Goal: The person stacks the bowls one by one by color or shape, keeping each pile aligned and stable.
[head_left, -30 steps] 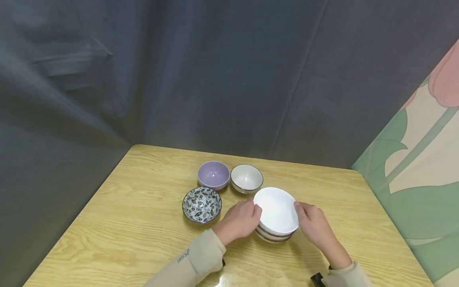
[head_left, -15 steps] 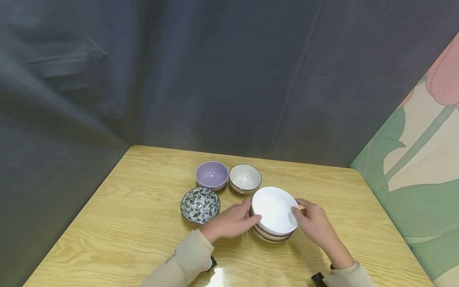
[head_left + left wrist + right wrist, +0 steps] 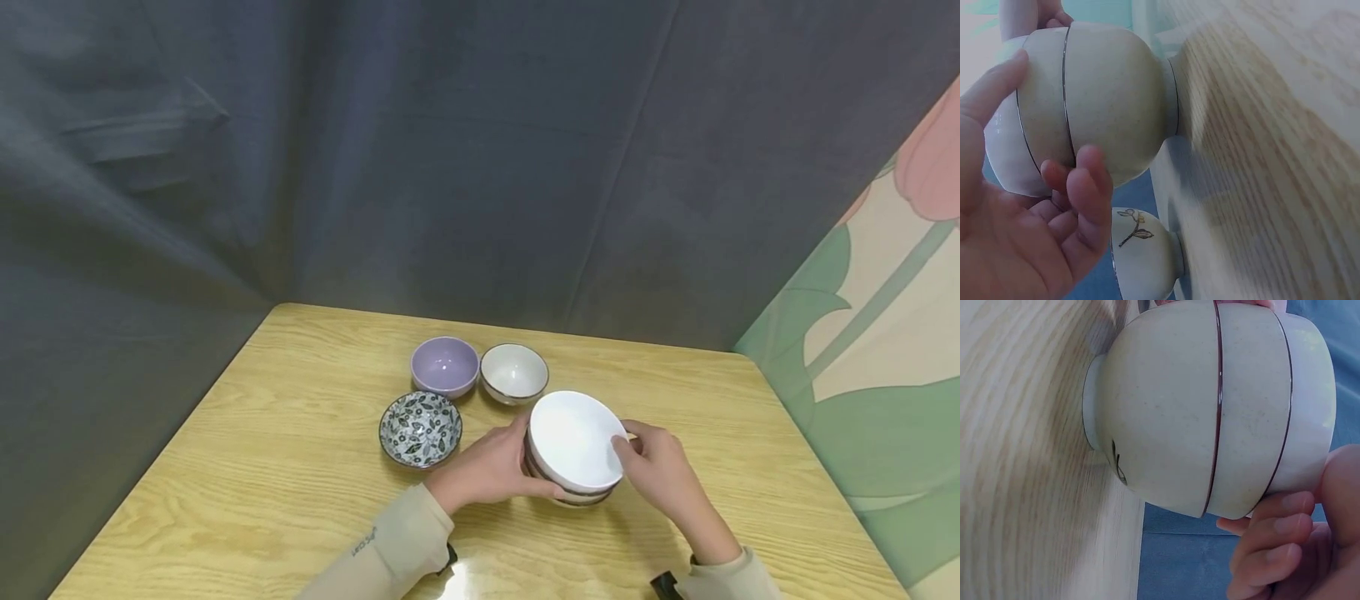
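Note:
A plain white bowl tops a stack on the table. Under it, in the right wrist view, sit an upper cream bowl and a lower cream bowl, both brown-rimmed; the lower one's foot stands on the wood. My left hand holds the stack's left side, thumb across the upper cream bowl and fingers curled by the lower rim. With its thumb at the rim and fingers beneath, my right hand pinches the white bowl on the right. The far fingertips of my left hand are hidden in the head view.
A patterned bowl with dark leaves stands left of the stack. Behind are a purple bowl and a small brown-rimmed white bowl. The wooden table ends at a dark curtain; a floral wall hanging is at right.
My left hand has gone from gripping the white bowl's rim to lower round the cream bowls. My right thumb has shifted on the white rim. The stack stays in place.

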Available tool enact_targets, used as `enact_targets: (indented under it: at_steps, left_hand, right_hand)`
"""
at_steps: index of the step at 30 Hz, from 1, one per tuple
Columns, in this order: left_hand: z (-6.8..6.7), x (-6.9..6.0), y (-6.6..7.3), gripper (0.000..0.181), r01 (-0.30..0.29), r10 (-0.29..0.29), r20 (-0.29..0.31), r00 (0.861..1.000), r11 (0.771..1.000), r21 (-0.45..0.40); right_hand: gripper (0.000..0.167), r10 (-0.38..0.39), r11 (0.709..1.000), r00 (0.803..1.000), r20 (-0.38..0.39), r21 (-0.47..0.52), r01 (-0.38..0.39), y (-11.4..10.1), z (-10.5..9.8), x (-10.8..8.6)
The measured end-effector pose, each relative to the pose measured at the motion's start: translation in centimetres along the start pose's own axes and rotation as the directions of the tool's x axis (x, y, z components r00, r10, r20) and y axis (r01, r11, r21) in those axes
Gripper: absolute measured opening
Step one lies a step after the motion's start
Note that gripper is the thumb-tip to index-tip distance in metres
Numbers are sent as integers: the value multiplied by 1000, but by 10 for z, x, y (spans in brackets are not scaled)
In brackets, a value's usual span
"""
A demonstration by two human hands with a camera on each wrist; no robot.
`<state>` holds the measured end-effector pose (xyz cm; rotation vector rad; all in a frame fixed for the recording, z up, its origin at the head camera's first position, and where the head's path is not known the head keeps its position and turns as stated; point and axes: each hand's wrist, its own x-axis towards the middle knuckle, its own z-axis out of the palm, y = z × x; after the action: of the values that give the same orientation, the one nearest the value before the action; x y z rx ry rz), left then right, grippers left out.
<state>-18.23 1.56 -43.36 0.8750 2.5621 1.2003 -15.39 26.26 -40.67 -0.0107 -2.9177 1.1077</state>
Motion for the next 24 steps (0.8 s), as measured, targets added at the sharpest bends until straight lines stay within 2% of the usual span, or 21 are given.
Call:
enact_targets:
  at_steps: [8,16,24]
  left_hand:
    - [2,1,4,109,28,-26,-37,999,998,50]
    - [3,2,4,106,12,-12,-46,999,1000,0]
    - [3,2,4,108,38,-36,-46,998,998,40]
  right_hand:
    - [37,36,999,999,-8,-13,-36,-2,0,0]
    - [26,1,998,1000,-30,-66,-3,-6,0,-1]
    - [34,42,998,999,-20,-41,-43,-8,-2,-1]
